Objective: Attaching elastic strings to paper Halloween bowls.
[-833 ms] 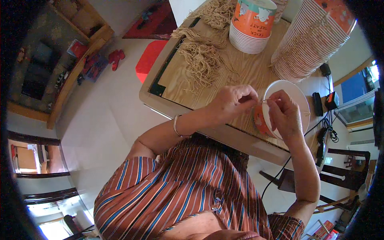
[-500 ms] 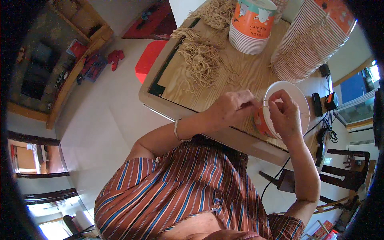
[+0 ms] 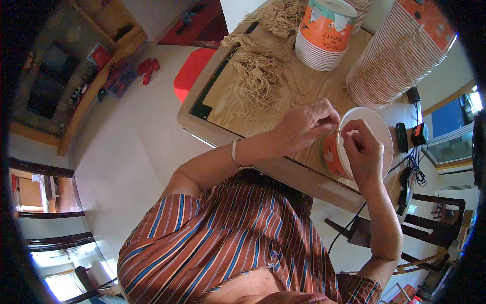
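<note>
An orange paper bucket (image 3: 332,158) with a white inside lies tilted at the table's near edge, its mouth facing up and to the right. My left hand (image 3: 308,125) is at the left of its rim, fingers pinched together. Over the bucket's mouth, my right hand (image 3: 365,152) pinches with thumb and forefinger. A short piece of tan twine (image 3: 337,131) runs between the fingertips at the rim, partly hidden by them. Another bit of twine shows on the rim's far right side.
Loose tan twine (image 3: 258,76) lies in heaps on the wooden tabletop (image 3: 228,114). A short stack of orange buckets (image 3: 324,38) and a tall leaning stack (image 3: 392,58) draped with twine stand behind. Black adapters and cables (image 3: 417,134) lie at right. A red stool (image 3: 191,73) is left.
My left hand has lifted slightly and moved right, closer to the right hand at the rim. My right hand stays in its pinch over the bucket. The view has shifted slightly.
</note>
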Demonstrator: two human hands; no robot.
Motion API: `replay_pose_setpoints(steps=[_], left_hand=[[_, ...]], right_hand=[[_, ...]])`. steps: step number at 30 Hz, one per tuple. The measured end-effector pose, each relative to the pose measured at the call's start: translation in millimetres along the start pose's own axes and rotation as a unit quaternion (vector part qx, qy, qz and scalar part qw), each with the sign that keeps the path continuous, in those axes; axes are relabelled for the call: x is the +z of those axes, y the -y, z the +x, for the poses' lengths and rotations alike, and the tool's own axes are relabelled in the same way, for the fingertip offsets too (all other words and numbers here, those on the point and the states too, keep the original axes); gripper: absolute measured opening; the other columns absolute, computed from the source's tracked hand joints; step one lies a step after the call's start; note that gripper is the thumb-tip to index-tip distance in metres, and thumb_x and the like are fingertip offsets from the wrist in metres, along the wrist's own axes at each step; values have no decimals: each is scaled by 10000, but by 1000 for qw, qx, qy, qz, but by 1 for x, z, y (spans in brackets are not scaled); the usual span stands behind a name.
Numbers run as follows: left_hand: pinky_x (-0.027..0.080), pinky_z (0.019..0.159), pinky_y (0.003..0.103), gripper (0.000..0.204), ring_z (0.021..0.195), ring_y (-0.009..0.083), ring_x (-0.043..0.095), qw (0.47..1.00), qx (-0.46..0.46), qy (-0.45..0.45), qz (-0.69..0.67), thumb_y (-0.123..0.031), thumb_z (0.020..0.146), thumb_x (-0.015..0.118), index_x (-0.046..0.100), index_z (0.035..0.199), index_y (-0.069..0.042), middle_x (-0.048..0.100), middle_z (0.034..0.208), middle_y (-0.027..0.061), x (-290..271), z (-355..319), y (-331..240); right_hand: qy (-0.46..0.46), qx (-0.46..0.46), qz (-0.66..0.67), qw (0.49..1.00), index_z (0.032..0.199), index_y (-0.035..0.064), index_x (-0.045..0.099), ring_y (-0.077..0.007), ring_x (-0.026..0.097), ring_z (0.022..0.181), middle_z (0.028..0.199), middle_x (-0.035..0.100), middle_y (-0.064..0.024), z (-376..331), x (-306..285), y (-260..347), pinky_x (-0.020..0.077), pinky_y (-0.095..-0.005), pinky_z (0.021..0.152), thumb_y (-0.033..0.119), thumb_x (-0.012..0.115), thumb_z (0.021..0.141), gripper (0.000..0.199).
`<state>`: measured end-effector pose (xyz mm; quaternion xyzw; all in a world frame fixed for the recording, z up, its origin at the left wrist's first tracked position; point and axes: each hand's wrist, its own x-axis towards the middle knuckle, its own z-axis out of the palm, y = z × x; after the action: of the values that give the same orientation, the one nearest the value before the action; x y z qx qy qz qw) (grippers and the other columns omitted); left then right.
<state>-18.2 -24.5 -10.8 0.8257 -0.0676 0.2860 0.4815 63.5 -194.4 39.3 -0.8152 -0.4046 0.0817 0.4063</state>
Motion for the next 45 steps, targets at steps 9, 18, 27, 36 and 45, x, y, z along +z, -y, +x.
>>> replay_pose_setpoints(steps=[9,18,27,36,45], left_hand=[[483,786,281,202,867,110,592,980,-80,10,-183,-223,878,656,618,982,-54,607,925,23,14,-1,10],[492,780,235,246,850,81,586,937,-153,-9,-314,-218,872,671,588,1025,-43,613,917,10,22,-4,16],[501,727,249,172,849,79,592,969,-174,-12,-175,-154,856,672,649,965,-23,633,905,24,16,-6,-2],[499,757,263,146,858,116,610,985,-127,-15,-120,-51,837,637,648,975,-5,640,902,60,19,-8,-3],[483,780,265,171,877,110,605,961,-140,27,-235,-168,867,659,642,958,-23,646,902,37,16,-5,12]], right_hand=[[11,5,23,1000,933,83,580,-95,612,641,669,615,-76,0,1,-4,479,-280,576,33,589,867,83],[24,-8,22,999,926,82,586,-129,639,659,711,644,-94,1,1,-5,490,-289,587,37,590,866,74],[19,-2,7,1000,913,75,572,-122,545,530,620,583,-92,2,2,-7,451,-302,513,46,592,859,65],[-10,-27,11,1000,896,71,566,-151,614,583,656,618,-119,4,5,-14,484,-312,549,78,611,852,63],[0,-8,2,1000,896,65,570,-177,647,623,700,643,-129,3,3,-7,493,-318,561,63,621,848,69]])
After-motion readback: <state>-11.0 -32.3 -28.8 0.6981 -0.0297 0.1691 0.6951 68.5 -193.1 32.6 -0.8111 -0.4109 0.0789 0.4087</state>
